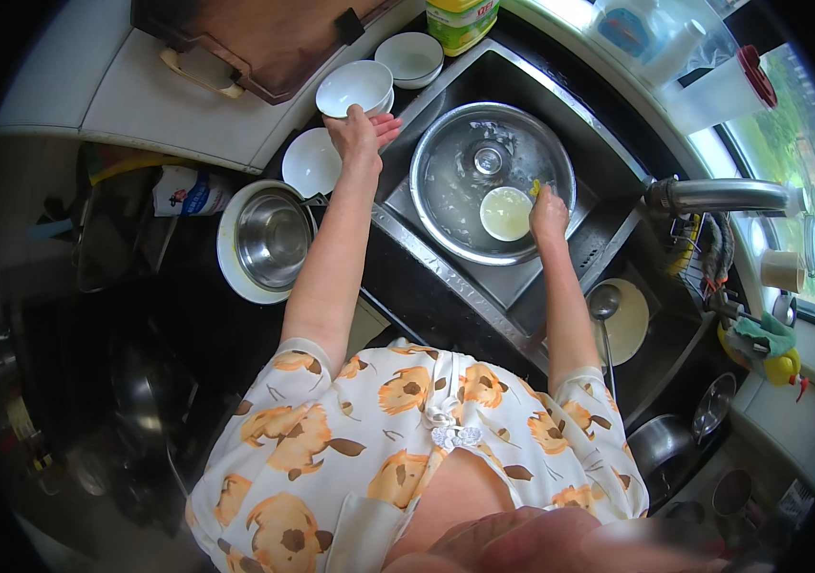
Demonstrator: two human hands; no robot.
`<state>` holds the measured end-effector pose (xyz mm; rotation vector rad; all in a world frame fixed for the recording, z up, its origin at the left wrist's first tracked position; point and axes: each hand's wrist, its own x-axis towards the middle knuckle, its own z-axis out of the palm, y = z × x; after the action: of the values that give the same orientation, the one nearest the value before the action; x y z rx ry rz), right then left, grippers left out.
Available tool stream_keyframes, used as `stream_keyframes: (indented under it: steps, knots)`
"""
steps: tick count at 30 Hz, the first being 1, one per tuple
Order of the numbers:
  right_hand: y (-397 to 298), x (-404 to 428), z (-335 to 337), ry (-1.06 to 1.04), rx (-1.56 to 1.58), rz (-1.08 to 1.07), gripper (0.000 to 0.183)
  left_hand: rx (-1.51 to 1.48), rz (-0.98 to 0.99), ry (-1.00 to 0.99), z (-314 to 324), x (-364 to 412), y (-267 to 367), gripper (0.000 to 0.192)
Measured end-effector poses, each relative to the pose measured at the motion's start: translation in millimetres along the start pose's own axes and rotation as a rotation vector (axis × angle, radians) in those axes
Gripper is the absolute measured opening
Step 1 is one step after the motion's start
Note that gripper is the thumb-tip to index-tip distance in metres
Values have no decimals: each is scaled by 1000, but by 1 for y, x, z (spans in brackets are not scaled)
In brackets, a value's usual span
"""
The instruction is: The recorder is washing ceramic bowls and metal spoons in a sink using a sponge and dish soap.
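Observation:
My left hand (pixel 362 137) reaches over the counter with its fingers extended. Its thumb lies at the near rim of a stacked white bowl (pixel 355 87); whether it touches is hard to tell. Another white bowl (pixel 311 162) sits beside the wrist, and a third (pixel 409 59) stands farther back. In the sink, a round metal basin (pixel 427 233) holds cloudy water. My right hand (pixel 550 215) is over its right side, pinching a small yellow piece (pixel 535 188), perhaps a cloth or sponge. Left of this hand, a small bowl (pixel 506 214) with cloudy liquid is in the basin.
The faucet (pixel 723 195) juts in from the right. A ladle (pixel 604 304) rests in a pale bowl (pixel 632 326) in the second sink compartment. At left, a metal pot (pixel 275 233) sits inside a larger white bowl (pixel 230 268). A cutting board (pixel 257 36) and a yellow-green bottle (pixel 461 25) stand behind.

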<state>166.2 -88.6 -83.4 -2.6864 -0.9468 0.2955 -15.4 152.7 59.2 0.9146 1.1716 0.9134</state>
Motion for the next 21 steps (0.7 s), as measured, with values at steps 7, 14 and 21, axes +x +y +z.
stream_keyframes:
  steps: [7,14,21]
  knots:
    - [6,8,37,-207,-2,100,19,39,-45,-23,-4,4,4,43]
    - [13,5,62,-207,151,267,23,-79,45,-40,2,-27,-20,66]
    - [1,6,48,-156,68,-45,20,29,161,-350,9,-79,-52,59]
